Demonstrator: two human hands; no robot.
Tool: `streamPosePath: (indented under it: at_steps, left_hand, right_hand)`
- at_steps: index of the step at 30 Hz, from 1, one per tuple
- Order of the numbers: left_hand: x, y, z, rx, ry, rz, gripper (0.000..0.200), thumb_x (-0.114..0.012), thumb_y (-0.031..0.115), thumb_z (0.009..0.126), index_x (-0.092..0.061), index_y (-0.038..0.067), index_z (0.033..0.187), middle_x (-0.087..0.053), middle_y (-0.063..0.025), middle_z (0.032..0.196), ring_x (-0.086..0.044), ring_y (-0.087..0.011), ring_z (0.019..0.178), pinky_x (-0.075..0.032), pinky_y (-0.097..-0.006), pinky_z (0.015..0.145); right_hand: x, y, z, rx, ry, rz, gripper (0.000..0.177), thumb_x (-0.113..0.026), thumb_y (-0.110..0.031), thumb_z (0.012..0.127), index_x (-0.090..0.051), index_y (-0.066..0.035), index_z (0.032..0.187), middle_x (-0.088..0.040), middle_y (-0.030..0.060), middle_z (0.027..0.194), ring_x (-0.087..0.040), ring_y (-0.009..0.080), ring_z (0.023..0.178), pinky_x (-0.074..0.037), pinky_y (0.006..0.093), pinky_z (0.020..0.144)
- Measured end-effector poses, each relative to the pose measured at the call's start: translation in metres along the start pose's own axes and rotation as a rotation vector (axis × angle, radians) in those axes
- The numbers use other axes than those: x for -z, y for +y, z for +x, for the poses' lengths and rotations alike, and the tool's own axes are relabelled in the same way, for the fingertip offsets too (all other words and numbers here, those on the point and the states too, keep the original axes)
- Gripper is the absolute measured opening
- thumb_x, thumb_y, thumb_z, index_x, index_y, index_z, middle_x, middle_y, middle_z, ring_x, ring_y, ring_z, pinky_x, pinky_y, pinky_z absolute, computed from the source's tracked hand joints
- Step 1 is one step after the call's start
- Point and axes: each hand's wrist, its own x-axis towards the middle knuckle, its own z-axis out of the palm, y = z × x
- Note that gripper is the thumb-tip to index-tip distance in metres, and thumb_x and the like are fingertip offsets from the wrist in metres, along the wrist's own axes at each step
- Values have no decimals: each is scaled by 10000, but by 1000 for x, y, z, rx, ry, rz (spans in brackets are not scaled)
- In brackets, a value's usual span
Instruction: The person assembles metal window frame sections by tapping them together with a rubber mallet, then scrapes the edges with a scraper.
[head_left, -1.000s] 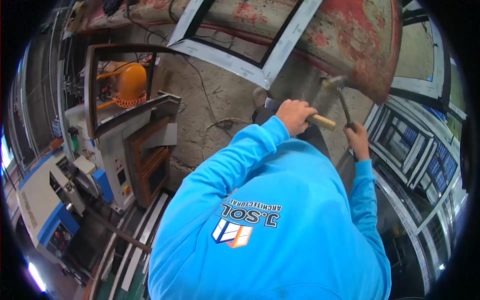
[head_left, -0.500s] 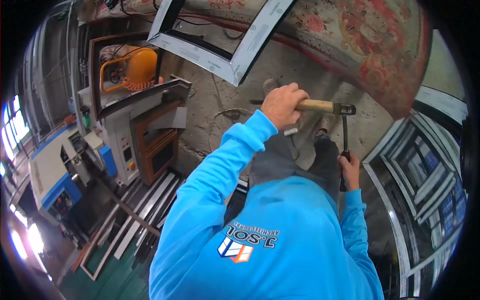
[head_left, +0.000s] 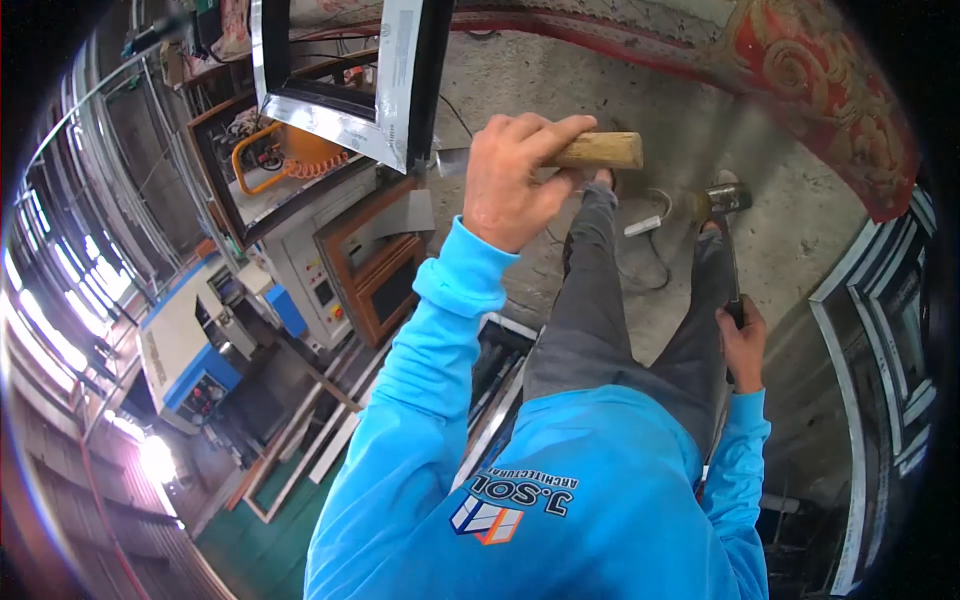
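Observation:
My left hand (head_left: pixel 512 180) is closed around a tool with a wooden handle (head_left: pixel 605 150). Its flat metal blade (head_left: pixel 452 162) points left, close to the lower corner of a frame (head_left: pixel 330 125) with white printed film; whether they touch is unclear. Lower on the right, my right hand (head_left: pixel 742 342) grips the dark handle of a hammer (head_left: pixel 735 198). The blurred hammer head is to the right of the wooden handle's end, apart from it.
A red patterned cloth (head_left: pixel 800 75) covers a surface at the top right. Stacked metal frames (head_left: pixel 865 330) stand on the right. At left are an orange hose reel (head_left: pixel 305 150), a brown frame (head_left: pixel 225 170) and a blue-and-white machine (head_left: pixel 185 335). A cable connector (head_left: pixel 643 227) lies on the floor.
The hammer head was at the wooden handle's end and is now apart from it. My left hand and its tool have shifted left and up. The view has shifted too.

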Motion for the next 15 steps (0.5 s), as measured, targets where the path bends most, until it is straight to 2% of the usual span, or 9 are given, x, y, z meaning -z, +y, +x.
streamPosePath:
  at_steps: [6,8,11,15]
  left_hand:
    - [-2,-6,2,-17,113,62,522,-836,25,640,-734,137,1140,-678,-35,944,-571,-220,886,-468,-355,809]
    - [0,-10,3,5,106,45,511,-839,13,651,-734,130,1137,-677,-34,965,-574,-219,914,-471,-353,832]
    - [-1,-20,3,29,151,2,464,-844,18,701,-730,119,1139,-666,-32,964,-578,-210,929,-479,-339,830]
    - [1,-25,0,49,165,-38,451,-846,24,723,-719,111,1147,-654,-27,974,-590,-180,934,-502,-323,821]
  right_hand:
    - [-5,5,2,-15,2,13,187,-650,-104,909,-624,49,1014,-609,21,835,-513,82,751,-429,263,642]
    - [-6,-3,3,35,13,28,196,-665,-155,938,-630,27,1002,-574,-12,767,-488,69,678,-386,258,568]
    - [-2,-25,1,-45,12,23,222,-672,-208,958,-635,5,1010,-562,-34,719,-469,61,595,-360,249,508]
    - [0,-25,2,-22,-8,45,271,-658,-273,977,-643,-5,1012,-544,-42,672,-436,46,533,-324,243,462]
